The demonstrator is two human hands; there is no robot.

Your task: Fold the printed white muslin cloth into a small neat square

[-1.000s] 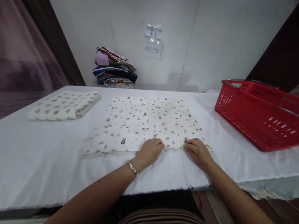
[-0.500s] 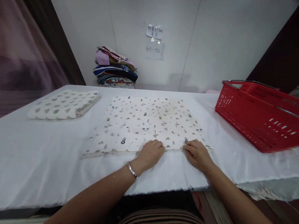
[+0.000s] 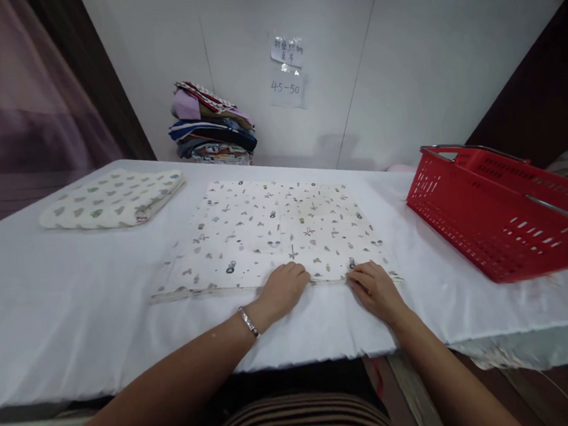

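A folded white cloth [image 3: 266, 235] printed with small grey, green and red figures lies flat in front of me, its layered edge toward my body. My left hand [image 3: 285, 289], below a silver bracelet on the wrist, has its fingers closed over the near edge, a bit right of the middle. Farther right, my right hand [image 3: 374, 287] pinches that same edge between thumb and fingers. The thumb of my left hand is hidden.
Left on the white-covered table [image 3: 96, 305] lies another folded cloth [image 3: 112, 199] with a leaf-like print. A red plastic basket [image 3: 505, 212] stands at the right. Against the back wall rises a stack of folded fabrics [image 3: 212, 123], beside handwritten paper signs [image 3: 288, 89].
Both hands keep hold of the near edge in almost the same place. The whole view has shifted slightly; the cloth looks unchanged.
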